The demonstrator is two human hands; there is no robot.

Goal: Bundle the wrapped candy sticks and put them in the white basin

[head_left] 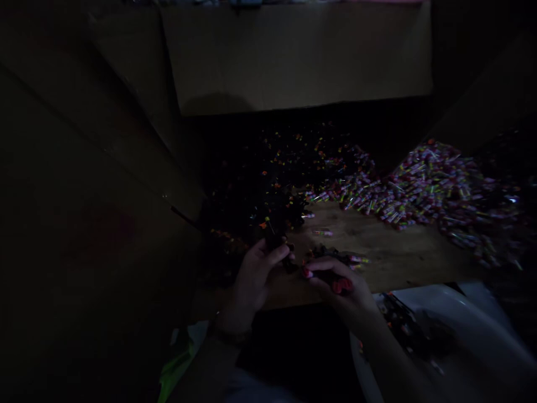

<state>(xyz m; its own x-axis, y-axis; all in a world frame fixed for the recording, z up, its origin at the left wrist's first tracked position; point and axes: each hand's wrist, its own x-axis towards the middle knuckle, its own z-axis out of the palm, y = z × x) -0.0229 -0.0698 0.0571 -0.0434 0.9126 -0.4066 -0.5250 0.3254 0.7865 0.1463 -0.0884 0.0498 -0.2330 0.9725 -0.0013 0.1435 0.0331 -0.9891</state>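
My left hand (251, 277) is closed on a small black piece (274, 242), held between thumb and fingers; its exact kind is too dark to make out. Close by on the right, my right hand (346, 288) pinches a small pink-and-red tube-like piece (307, 272) at its fingertips. More red pieces (342, 286) show inside the curl of that hand. The two held pieces are near each other, but I cannot tell if they touch. Just beyond the right hand, several dark and pink pieces (356, 259) lie on the wooden tabletop (403, 249).
A large heap of small pink-and-yellow tubes (419, 184) spreads at the right. Black pieces with orange bits (260, 184) fill the back left. A white basin (453, 296) with dark pieces stands at the lower right. Cardboard (293, 56) rises behind and along the left.
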